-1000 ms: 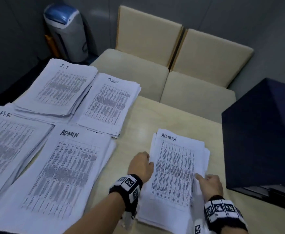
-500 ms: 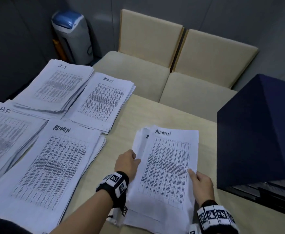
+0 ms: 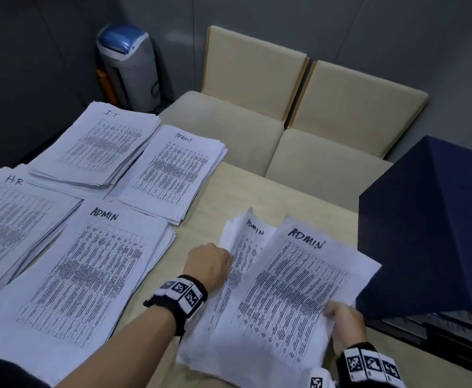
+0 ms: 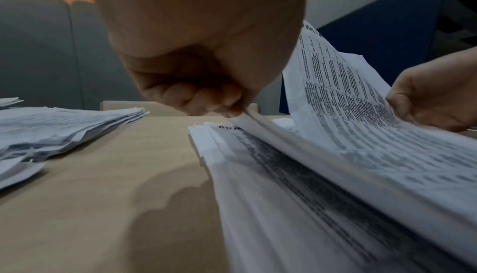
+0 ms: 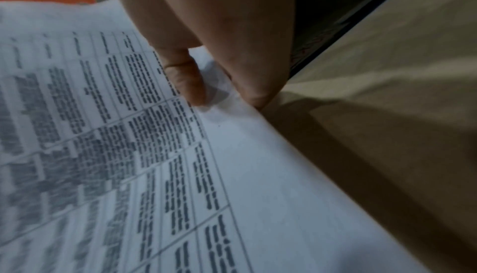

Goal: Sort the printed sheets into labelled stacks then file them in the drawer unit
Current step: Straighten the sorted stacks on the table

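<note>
A loose pile of printed sheets (image 3: 229,326) headed ADMIN lies on the table near its front. My right hand (image 3: 344,323) pinches the right edge of the top ADMIN sheet (image 3: 293,292) and holds it lifted and tilted; in the right wrist view its thumb (image 5: 185,81) lies on the paper. My left hand (image 3: 209,264) is curled at the pile's left edge and grips the edge of the sheets (image 4: 247,118) beneath. Sorted stacks lie to the left: ADMIN (image 3: 80,278), HR (image 3: 10,219), IT (image 3: 100,144) and a fourth stack (image 3: 173,172) with an unclear label.
A dark blue drawer unit (image 3: 430,228) stands on the table (image 3: 257,197) at the right, close to my right hand. Two beige chairs (image 3: 257,107) sit behind the table. A grey and blue machine (image 3: 128,65) stands on the floor at the back left.
My right hand has lifted the top ADMIN sheet off the pile and swung it right, uncovering another ADMIN sheet. My left hand stayed at the pile's left edge.
</note>
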